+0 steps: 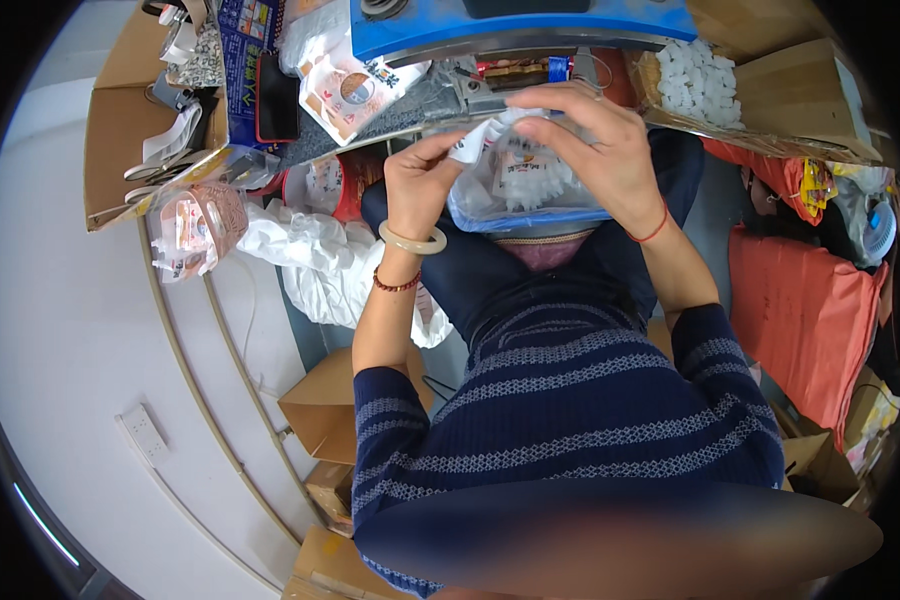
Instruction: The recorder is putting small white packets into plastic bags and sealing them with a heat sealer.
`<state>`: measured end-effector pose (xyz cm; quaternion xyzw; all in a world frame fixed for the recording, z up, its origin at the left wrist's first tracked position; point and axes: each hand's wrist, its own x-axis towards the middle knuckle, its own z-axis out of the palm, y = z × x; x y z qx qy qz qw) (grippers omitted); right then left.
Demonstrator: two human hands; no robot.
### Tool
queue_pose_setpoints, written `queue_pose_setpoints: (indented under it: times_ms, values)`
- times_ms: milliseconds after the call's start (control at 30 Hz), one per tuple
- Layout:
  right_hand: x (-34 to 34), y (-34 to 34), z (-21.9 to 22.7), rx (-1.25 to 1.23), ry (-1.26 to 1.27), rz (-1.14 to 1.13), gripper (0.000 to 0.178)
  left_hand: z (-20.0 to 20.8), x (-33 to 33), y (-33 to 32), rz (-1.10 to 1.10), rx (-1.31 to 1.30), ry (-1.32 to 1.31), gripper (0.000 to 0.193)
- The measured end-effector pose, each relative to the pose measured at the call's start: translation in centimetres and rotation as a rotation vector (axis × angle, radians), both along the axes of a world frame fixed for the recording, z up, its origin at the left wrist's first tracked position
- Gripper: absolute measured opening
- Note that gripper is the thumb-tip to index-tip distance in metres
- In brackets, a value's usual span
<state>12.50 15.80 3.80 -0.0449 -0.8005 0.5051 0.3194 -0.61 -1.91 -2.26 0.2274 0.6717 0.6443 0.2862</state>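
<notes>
Between both hands is a small white strip with dark print [485, 138], twisted and held at its two ends. My left hand [420, 178] pinches its left end between thumb and fingers. My right hand [605, 155] has thumb and forefinger closed at the other end, with the remaining fingers curved above. Just below the strip, a blue-rimmed plastic tub [570, 220] rests on my lap. Inside it lie several small white printed pieces [535, 178], partly hidden by my hands. Whether the strip is paper, film or cloth I cannot tell.
Ahead stands a blue machine [420, 35] on the table. A carton of small white pieces [698, 82] is at the right, a black phone [277, 98] at the left. White plastic sheeting [315, 255] hangs left of my legs; a red bag [800, 310] lies right.
</notes>
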Motion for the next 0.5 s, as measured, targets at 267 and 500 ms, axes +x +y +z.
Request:
queue_pose_setpoints:
  times_ms: [267,500]
  values:
    - [0.0,3.2,-1.0,0.248,-0.525,0.208,0.029,-1.4,-0.2,1.3,-0.434,-0.084,-0.407,0.02]
    - [3.2,10.7,-5.3,0.87,-0.228,-0.343,0.029,-3.8,-2.0,6.5,-0.255,0.062,-0.823,0.021]
